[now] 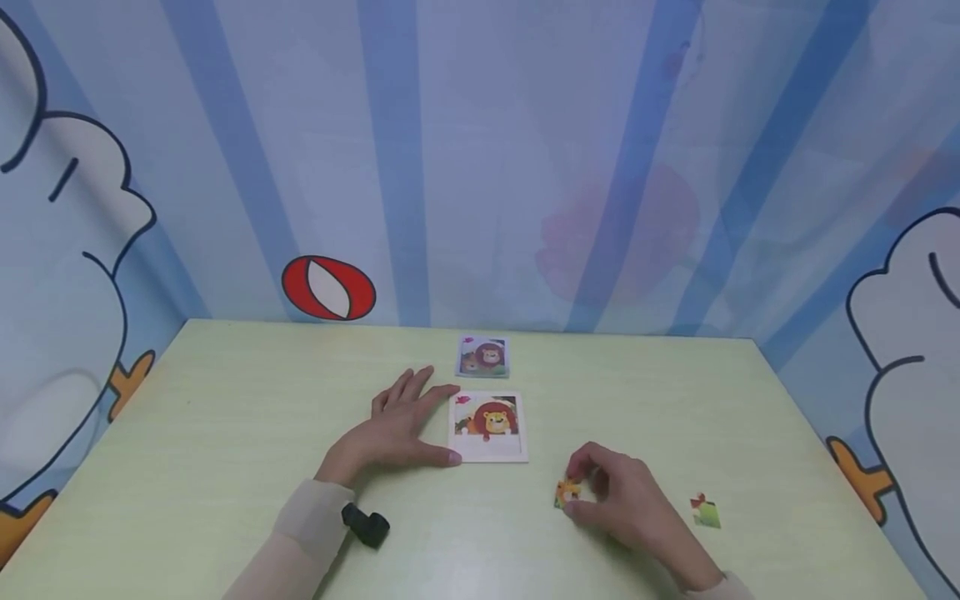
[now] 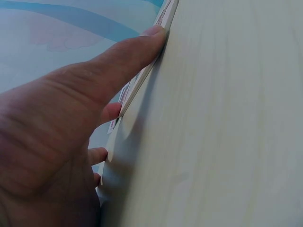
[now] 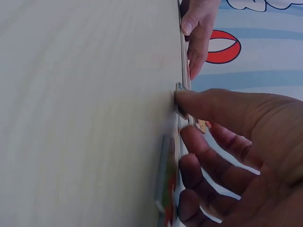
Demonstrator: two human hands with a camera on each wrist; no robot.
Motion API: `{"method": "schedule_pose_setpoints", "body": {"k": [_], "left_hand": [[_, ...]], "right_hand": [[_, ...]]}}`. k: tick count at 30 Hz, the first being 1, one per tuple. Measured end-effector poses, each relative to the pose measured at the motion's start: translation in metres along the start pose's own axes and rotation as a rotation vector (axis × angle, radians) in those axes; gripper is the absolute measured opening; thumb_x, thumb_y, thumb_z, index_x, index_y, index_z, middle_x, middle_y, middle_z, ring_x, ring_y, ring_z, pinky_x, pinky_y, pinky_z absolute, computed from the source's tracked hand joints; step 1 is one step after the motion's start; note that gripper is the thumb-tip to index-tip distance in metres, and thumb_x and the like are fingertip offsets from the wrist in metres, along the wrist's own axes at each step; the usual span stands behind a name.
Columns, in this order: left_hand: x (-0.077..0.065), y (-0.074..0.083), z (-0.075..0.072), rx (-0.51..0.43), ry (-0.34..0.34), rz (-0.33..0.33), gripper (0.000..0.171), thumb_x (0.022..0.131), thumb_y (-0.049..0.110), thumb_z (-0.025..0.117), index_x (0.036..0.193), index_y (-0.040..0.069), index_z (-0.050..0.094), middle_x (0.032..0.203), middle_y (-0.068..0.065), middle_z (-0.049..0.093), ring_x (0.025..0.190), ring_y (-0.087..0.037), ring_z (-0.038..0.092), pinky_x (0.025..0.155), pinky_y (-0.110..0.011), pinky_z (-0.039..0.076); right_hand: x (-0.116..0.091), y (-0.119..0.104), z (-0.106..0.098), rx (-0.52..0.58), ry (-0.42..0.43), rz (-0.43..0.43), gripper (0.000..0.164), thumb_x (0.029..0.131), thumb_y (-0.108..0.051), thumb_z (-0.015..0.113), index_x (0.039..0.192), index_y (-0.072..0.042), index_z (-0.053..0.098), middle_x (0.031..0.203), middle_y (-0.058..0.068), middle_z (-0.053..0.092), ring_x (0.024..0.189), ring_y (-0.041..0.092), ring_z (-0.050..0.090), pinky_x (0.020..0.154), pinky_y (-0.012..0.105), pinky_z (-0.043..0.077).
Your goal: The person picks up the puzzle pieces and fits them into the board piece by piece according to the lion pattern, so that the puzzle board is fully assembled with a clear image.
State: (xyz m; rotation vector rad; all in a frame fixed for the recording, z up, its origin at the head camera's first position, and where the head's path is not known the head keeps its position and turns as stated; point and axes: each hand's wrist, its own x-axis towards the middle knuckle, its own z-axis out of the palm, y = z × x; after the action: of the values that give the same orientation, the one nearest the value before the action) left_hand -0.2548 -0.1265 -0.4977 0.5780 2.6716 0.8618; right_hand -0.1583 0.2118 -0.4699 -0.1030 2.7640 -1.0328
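Note:
A white-framed jigsaw board (image 1: pixel 487 450) with a lion picture lies mid-table, its upper part filled and its lower strip bare white. My left hand (image 1: pixel 397 429) is spread at its left side, the index finger touching the upper corner and the thumb the lower one. In the left wrist view the thumb rests along the edge of the board (image 2: pixel 142 87). To the board's right, my right hand (image 1: pixel 618 500) pinches an orange jigsaw piece (image 1: pixel 567 493) between thumb and fingers, low over the table. Another jigsaw piece (image 1: pixel 705 511), green and red, lies right of that hand.
Behind the board lies a small lion picture card (image 1: pixel 483 357). A black device (image 1: pixel 366 525) is strapped at the left wrist. The pale table (image 1: pixel 262 400) ends at a blue striped backdrop (image 1: pixel 480 167) with cartoon figures on both sides.

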Motion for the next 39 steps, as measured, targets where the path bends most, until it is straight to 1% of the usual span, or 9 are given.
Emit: {"method": "schedule_pose_setpoints", "body": {"k": [5,9,17,20,24,29,32,39], "left_hand": [[0.0,0.001,-0.001,0.007,-0.008,-0.004,0.104,0.079,0.059,0.088,0.166,0.031,0.039,0.183,-0.012,0.008,0.169,-0.046,-0.001,0.13,-0.076,0.009],[0.001,0.001,-0.001,0.024,-0.016,-0.014,0.104,0.08,0.058,0.088,0.167,0.033,0.038,0.184,-0.011,0.007,0.169,-0.045,-0.001,0.13,-0.075,0.01],[0.001,0.0,0.0,0.02,-0.015,-0.019,0.103,0.079,0.058,0.089,0.166,0.033,0.039,0.184,-0.01,0.007,0.169,-0.044,-0.001,0.131,-0.076,0.01],[0.001,0.001,-0.001,0.021,-0.016,-0.014,0.103,0.08,0.058,0.088,0.167,0.033,0.038,0.184,-0.01,0.007,0.169,-0.045,-0.001,0.13,-0.076,0.01],[0.001,0.001,-0.001,0.018,-0.014,-0.01,0.103,0.08,0.058,0.088,0.166,0.032,0.039,0.184,-0.011,0.007,0.169,-0.045,-0.001,0.13,-0.076,0.009],[0.0,0.002,-0.002,0.014,-0.018,-0.016,0.102,0.08,0.058,0.088,0.166,0.032,0.039,0.184,-0.011,0.007,0.169,-0.045,-0.001,0.131,-0.076,0.008],[0.0,0.002,-0.002,0.015,-0.02,-0.017,0.103,0.08,0.058,0.088,0.167,0.032,0.038,0.184,-0.011,0.007,0.169,-0.045,-0.001,0.131,-0.075,0.008],[0.0,0.002,-0.001,0.023,-0.015,-0.009,0.101,0.081,0.058,0.088,0.166,0.033,0.038,0.184,-0.011,0.007,0.169,-0.044,-0.002,0.13,-0.076,0.008]], "right_hand": [[0.003,0.0,-0.005,0.045,-0.009,-0.005,0.022,0.088,-0.013,0.088,0.097,-0.02,0.071,0.086,-0.006,0.075,0.08,0.01,0.065,0.07,0.023,0.05],[0.007,0.001,-0.011,0.063,-0.009,-0.05,0.016,0.091,-0.018,0.087,0.097,-0.021,0.073,0.088,-0.006,0.079,0.079,0.009,0.069,0.07,0.024,0.053],[0.014,-0.006,-0.024,0.127,0.011,-0.11,0.017,0.092,-0.022,0.086,0.105,-0.02,0.075,0.09,-0.005,0.081,0.079,0.012,0.071,0.068,0.025,0.054],[0.017,-0.011,-0.029,0.149,0.018,-0.156,0.018,0.093,-0.023,0.086,0.107,-0.02,0.075,0.09,-0.004,0.081,0.08,0.015,0.074,0.068,0.025,0.053],[0.021,-0.019,-0.034,0.167,0.023,-0.187,0.019,0.093,-0.023,0.085,0.109,-0.021,0.075,0.09,-0.002,0.081,0.081,0.021,0.076,0.068,0.027,0.051],[0.028,-0.026,-0.036,0.164,0.029,-0.187,0.02,0.093,-0.023,0.085,0.11,-0.02,0.076,0.091,-0.001,0.08,0.082,0.018,0.075,0.068,0.028,0.051],[0.031,-0.029,-0.035,0.172,0.032,-0.179,0.02,0.093,-0.023,0.086,0.11,-0.02,0.077,0.091,-0.001,0.081,0.083,0.019,0.075,0.068,0.028,0.052],[0.039,-0.033,-0.032,0.218,0.075,-0.187,0.021,0.093,-0.027,0.086,0.111,-0.019,0.078,0.089,-0.001,0.081,0.087,0.03,0.077,0.069,0.027,0.053]]}}
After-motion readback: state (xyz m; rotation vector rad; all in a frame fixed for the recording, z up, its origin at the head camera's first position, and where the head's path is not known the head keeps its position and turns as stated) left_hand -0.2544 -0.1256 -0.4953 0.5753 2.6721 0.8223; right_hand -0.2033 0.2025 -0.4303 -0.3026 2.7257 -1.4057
